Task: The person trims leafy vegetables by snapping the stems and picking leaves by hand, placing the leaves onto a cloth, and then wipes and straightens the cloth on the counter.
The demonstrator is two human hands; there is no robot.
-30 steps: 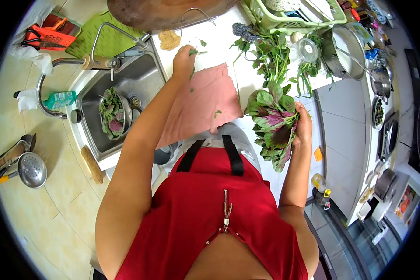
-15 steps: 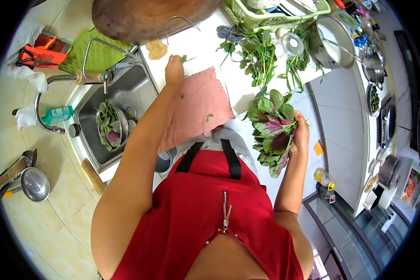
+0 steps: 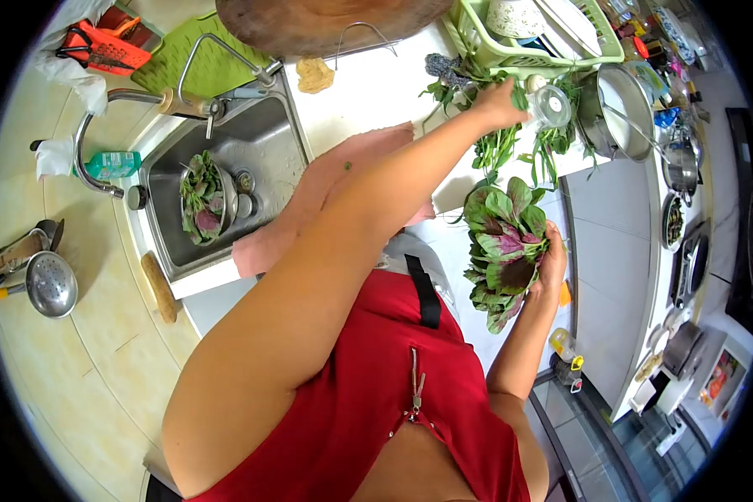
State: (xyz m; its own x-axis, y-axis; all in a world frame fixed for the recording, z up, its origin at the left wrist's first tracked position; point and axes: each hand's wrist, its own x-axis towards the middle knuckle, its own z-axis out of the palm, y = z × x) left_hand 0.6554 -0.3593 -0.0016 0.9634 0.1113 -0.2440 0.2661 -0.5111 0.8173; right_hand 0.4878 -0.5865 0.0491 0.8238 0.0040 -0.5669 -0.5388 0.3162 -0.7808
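In my right hand [image 3: 552, 261] is a bunch of red amaranth [image 3: 506, 251], its broad green and purple leaves fanned out leftward. The fingers close around its stem side. My left arm stretches across my front to the far counter. There my left hand [image 3: 498, 106], fingers curled, is at a pile of leafy greens [image 3: 495, 152], with a green leaf at its fingertips; part of the grip is hidden. A pink cloth [image 3: 343, 171] with a small leaf scrap lies over the counter edge, partly under my left forearm.
To the left, a steel sink [image 3: 163, 171] holds a bowl of amaranth [image 3: 201, 197]. A green dish basket [image 3: 535, 58], a clear jar [image 3: 550, 106] and a steel pot [image 3: 615, 113] stand at the far right. A sponge [image 3: 315, 75] and round wooden board [image 3: 326, 23] are at the back.
My left hand has moved from above the pink cloth rightward to the greens pile. My right hand keeps the amaranth bunch nearly in place. The camera view has shifted slightly.
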